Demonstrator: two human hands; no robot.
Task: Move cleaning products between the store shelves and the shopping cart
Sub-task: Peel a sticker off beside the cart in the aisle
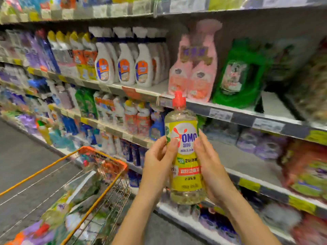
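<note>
I see the OMO detergent bottle [184,156] upright, red cap on top, held in the air before the store shelves [230,116] | left hand [157,163] grips its left side, thumb on label | right hand [212,167] wraps its right side | shopping cart [104,160] lower left, packs inside | pink pouches [192,68] and green pouch [235,75] shelved behind.

Bright, even light on our aisle, soft shadow under each shelf [230,112], our bottle [184,156] sharp at centre, left-hand products [35,50] smeared into blocks, right edge streaked with blur, shelf lines bowed outward.
</note>
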